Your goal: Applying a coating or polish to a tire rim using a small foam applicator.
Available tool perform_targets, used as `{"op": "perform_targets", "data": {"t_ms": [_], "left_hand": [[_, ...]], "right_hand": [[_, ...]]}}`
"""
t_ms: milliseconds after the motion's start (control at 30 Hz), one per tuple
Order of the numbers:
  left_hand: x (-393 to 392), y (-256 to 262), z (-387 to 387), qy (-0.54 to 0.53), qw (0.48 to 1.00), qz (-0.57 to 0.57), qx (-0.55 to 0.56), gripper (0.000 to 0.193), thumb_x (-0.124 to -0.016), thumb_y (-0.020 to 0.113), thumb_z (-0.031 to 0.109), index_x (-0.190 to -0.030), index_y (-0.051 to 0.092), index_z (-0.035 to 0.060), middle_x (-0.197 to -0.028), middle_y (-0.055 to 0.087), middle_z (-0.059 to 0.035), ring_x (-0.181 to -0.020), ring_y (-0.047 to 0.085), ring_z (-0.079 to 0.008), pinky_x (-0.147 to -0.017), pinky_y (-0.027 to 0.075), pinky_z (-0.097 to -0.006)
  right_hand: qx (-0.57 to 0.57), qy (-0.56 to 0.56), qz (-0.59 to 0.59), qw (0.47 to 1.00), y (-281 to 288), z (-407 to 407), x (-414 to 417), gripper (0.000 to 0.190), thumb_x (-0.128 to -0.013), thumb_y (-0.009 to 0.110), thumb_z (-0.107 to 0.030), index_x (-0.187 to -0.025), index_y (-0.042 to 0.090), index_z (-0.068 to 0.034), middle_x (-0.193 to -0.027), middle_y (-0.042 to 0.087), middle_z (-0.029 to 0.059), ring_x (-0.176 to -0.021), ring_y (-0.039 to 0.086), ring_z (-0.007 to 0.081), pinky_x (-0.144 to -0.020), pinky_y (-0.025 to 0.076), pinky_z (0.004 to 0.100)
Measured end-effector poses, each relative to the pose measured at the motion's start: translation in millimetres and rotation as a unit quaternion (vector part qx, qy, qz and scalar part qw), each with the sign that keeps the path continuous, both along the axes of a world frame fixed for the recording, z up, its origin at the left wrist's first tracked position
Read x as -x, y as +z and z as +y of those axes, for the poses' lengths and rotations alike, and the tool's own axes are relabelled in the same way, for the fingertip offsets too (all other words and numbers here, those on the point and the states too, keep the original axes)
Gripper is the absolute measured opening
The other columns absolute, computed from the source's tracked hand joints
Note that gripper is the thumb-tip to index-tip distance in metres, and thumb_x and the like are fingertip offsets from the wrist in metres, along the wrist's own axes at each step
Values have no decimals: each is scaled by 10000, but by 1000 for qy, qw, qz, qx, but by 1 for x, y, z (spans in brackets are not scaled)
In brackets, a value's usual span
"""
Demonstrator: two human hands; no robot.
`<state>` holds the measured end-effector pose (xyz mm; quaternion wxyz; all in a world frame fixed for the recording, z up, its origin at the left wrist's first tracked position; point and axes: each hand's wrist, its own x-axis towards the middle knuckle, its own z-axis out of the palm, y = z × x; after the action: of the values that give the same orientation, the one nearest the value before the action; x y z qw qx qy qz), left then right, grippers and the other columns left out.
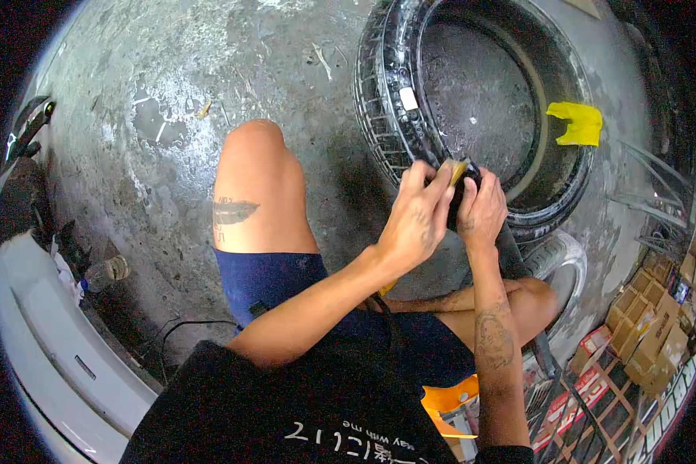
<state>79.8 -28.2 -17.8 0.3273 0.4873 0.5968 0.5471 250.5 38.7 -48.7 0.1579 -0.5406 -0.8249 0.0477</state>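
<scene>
A large black tyre (383,87) stands on the concrete floor before my bent legs, with a white sticker (408,98) on its sidewall. At its near edge my left hand (417,217) pinches a small yellowish piece (457,173), whose material I cannot tell. Close beside it, my right hand (482,209) grips a dark piece (453,211). Whether that piece is part of the tyre is hidden by the fingers. Over the tyre's right side lies a bright yellow sheet (583,124), cut or torn at one edge.
Another tyre (574,261) is behind my right knee. Cardboard boxes (644,325) and a metal rack (603,394) fill the lower right. To the left are a white vehicle panel (64,325), a plastic bottle (109,272) and a black cable (180,325). An orange plastic object (449,400) shows below me.
</scene>
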Motion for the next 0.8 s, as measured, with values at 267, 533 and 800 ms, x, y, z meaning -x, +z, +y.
{"op": "perform_targets", "data": {"t_ms": [267, 533, 800], "left_hand": [[25, 10, -24, -54, 996, -9, 67, 422, -1013, 661, -5, -1434, 661, -12, -1039, 583, -197, -976, 610, -341, -871, 531, -408], [8, -6, 38, 33, 999, 14, 27, 380, -1008, 647, 2, -1386, 685, -5, -1027, 590, -215, -938, 615, -364, -844, 532, -436], [0, -9, 55, 21, 999, 32, 18, 382, -1012, 644, 16, -1390, 661, -35, -1028, 577, -245, -926, 622, -385, -835, 541, -449]], "right_hand": [[6, -8, -9, 1000, 0, -2, 3, 440, -1117, 537, -409, -1262, 619, -1, -1074, 701, 246, -995, 677, 463, -870, 530, 546], [18, 6, -2, 1000, -5, -3, 17, 426, -1117, 548, -409, -1263, 615, -15, -1052, 697, 228, -964, 676, 453, -835, 534, 526], [-4, 19, -3, 1000, -3, 6, 7, 380, -1106, 585, -349, -1276, 610, -11, -1027, 691, 221, -930, 679, 442, -796, 534, 526]]}}
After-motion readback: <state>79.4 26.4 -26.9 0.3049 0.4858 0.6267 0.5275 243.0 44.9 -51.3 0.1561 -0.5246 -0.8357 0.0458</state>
